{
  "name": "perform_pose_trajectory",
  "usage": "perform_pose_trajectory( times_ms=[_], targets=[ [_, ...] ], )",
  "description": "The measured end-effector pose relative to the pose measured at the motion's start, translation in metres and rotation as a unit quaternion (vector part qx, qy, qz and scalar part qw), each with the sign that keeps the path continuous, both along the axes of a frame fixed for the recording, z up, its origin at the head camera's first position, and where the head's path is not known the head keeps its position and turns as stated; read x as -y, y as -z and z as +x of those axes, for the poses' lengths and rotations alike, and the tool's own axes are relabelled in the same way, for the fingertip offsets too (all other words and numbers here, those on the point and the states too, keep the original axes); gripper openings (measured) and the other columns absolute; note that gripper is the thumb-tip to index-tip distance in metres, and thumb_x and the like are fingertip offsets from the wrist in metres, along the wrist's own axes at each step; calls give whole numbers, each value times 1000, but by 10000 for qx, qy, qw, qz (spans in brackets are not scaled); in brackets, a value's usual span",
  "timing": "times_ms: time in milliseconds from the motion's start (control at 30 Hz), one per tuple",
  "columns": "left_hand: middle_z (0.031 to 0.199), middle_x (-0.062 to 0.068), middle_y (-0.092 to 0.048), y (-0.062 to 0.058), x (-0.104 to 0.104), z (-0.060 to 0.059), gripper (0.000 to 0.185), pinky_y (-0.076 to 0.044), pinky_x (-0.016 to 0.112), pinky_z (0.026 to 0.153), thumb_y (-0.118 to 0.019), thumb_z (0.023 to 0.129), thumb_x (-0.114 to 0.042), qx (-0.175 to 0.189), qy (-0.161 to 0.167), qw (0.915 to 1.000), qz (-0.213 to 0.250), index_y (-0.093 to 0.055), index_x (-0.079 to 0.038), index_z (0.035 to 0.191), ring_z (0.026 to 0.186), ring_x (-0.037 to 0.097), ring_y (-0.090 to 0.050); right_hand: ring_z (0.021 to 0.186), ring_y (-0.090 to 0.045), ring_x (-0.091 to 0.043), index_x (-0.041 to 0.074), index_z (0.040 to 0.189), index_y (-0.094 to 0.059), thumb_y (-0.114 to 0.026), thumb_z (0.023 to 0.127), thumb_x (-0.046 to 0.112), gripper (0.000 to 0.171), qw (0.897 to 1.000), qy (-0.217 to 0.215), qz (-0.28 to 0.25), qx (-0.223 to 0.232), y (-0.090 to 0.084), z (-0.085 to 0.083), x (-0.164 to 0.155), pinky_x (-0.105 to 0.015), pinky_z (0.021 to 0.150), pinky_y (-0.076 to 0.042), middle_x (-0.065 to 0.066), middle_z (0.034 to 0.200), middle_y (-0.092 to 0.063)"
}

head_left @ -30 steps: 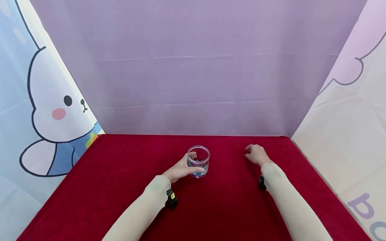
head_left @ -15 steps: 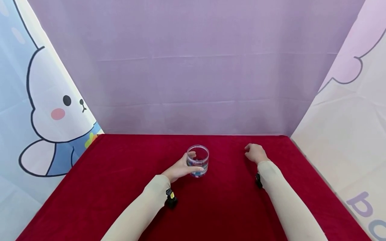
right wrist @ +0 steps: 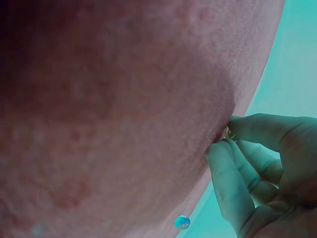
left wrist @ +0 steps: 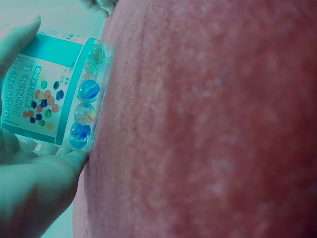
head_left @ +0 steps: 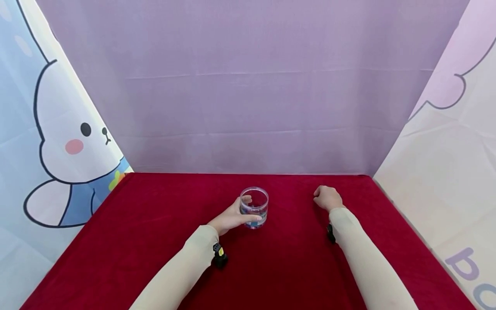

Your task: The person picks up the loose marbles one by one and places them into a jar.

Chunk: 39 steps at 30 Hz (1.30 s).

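A clear open-topped jar [head_left: 254, 211] stands upright on the red cloth. My left hand [head_left: 232, 216] grips it from the left, thumb in front and fingers behind. Several glass marbles [left wrist: 84, 113] lie at the bottom, below the printed label [left wrist: 42, 89], in the left wrist view. To the right of the jar, my right hand [head_left: 328, 197] is down at the cloth. Its thumb and fingertips pinch a small glassy marble [right wrist: 228, 133], mostly hidden between them. Another marble, blue [right wrist: 182, 222], rests on the cloth near that hand in the right wrist view.
Red cloth [head_left: 174, 193] covers the table. A purple curtain [head_left: 248, 86] hangs behind its back edge, with printed cloth panels [head_left: 77, 129] along the left and right sides. Each wrist carries a small black camera [head_left: 219, 256].
The right hand has shifted slightly left and its thumb and fingers have drawn together on the marble. The left hand and jar stay in place.
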<state>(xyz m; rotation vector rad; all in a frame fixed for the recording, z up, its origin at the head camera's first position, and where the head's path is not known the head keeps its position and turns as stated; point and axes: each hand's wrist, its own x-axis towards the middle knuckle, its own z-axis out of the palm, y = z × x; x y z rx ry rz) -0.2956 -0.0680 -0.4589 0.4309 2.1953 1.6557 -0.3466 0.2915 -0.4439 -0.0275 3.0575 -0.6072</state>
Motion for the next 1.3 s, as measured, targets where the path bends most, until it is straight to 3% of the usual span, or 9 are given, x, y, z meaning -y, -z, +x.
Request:
perform_pose_trajectory(
  times_ms=[633, 867, 1300],
  targets=[
    [155, 2, -33, 0, -1, 1, 97, -40, 53, 107, -84, 81, -40, 4, -12, 10000, -12, -25, -16, 154, 137, 26, -36, 90, -61, -32, -2, 101, -64, -68, 91, 11, 17, 9987, 76, -501, 58, -7, 12, 5, -47, 81, -52, -18, 102, -65],
    [155, 3, -33, 1, -1, 0, 97, -40, 53, 107, -83, 82, -40, -15, 6, 10000, 67, -24, -14, 155, 136, 26, -36, 97, -61, -33, -3, 109, -64, -66, 93, 11, 22, 9974, -35, -720, 28, -6, 13, 6, -47, 84, -53, -20, 111, -64],
    [155, 2, -33, 0, -1, 1, 96, -40, 53, 107, -83, 82, -41, -15, -19, 10000, 60, -25, -16, 154, 137, 27, -36, 90, -63, -32, -3, 102, -65, -67, 91, 9, 16, 9977, -226, -610, -212, -5, 18, 7, -47, 81, -53, -18, 98, -67]
  ],
)
